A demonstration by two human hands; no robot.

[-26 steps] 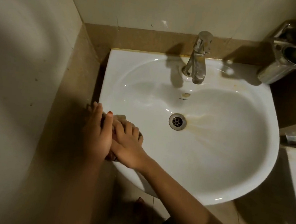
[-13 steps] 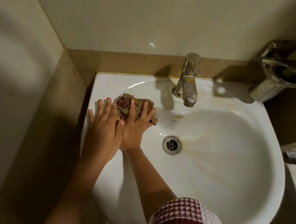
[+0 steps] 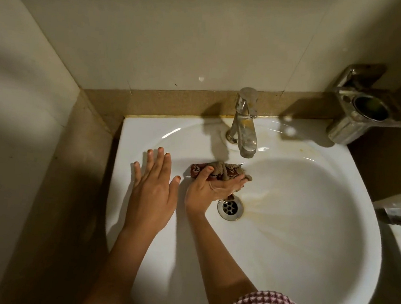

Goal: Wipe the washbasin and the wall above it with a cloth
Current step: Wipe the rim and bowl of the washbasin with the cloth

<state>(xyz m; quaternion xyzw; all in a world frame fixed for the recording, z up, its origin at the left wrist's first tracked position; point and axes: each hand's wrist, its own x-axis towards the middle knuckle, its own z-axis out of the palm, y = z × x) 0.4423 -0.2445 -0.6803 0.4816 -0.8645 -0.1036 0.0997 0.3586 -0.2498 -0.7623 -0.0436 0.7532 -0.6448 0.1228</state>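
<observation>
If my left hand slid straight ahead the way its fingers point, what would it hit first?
Probably nothing on the washbasin ledge itself. The left hand points up the bare white rim, so it would likely first meet the brown wall strip behind the basin, though depth is unclear.

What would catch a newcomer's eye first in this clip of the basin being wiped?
First, the two hands in the white washbasin: the right hand has its grip on a crumpled brown and red cloth just below the tap, while the left hand lies flat and open on the basin's left side. Next, the yellowish stain fanning out to the right of the drain.
</observation>
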